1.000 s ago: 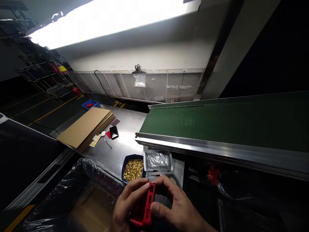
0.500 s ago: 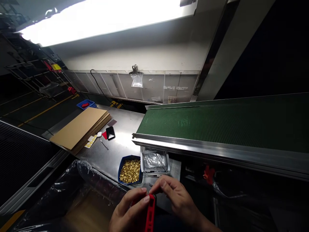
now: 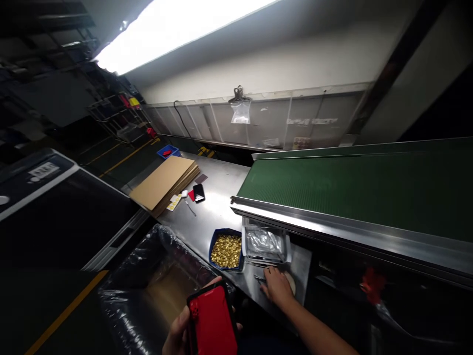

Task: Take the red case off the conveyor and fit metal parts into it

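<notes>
My left hand (image 3: 176, 336) holds a red case with a black rim (image 3: 212, 320) at the bottom of the view, its broad red face turned up. My right hand (image 3: 278, 287) reaches forward and rests, fingers curled down, on the steel table (image 3: 218, 207) just in front of a clear plastic box (image 3: 264, 242). A small thin metal piece (image 3: 258, 279) lies by its fingertips; whether the fingers grip it I cannot tell. A blue tray of small brass parts (image 3: 226, 250) stands left of the clear box.
A green conveyor belt (image 3: 351, 187) with a steel rail runs along the right. A bin lined with black plastic (image 3: 155, 281) stands at lower left. Flat cardboard sheets (image 3: 166, 183), a black phone (image 3: 198, 192) and a small blue tray (image 3: 168, 152) lie farther back.
My right hand let go of the red case and reached forward to the table by the clear box. My left hand turned the case flat side up. The view swung left.
</notes>
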`<move>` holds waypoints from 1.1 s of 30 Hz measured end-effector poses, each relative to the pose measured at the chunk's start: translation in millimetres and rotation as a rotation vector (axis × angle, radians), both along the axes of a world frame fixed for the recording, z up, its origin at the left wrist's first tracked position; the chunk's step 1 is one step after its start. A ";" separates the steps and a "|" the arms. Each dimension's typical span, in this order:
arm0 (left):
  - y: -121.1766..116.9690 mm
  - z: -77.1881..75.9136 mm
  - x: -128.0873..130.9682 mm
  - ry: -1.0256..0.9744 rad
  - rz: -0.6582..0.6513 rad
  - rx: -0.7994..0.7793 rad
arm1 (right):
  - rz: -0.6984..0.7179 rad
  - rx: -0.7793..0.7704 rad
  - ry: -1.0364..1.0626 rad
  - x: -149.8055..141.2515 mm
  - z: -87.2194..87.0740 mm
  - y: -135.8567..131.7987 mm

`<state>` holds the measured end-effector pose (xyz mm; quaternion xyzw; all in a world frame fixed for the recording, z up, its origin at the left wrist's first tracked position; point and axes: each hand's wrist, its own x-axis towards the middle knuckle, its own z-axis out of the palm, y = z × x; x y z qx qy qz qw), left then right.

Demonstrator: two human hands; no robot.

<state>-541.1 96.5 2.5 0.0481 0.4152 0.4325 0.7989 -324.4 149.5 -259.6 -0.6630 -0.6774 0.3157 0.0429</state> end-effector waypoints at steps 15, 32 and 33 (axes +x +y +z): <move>6.8 -6.6 0.3 -0.214 0.048 0.262 | 0.139 0.056 0.084 2.9 -11.7 0.1; 26.5 -16.7 5.2 -0.263 -0.036 0.222 | -0.504 0.037 0.694 9.2 67.5 7.5; 27.6 -15.8 4.7 -0.213 -0.057 0.237 | -0.531 0.023 0.748 9.4 84.2 10.5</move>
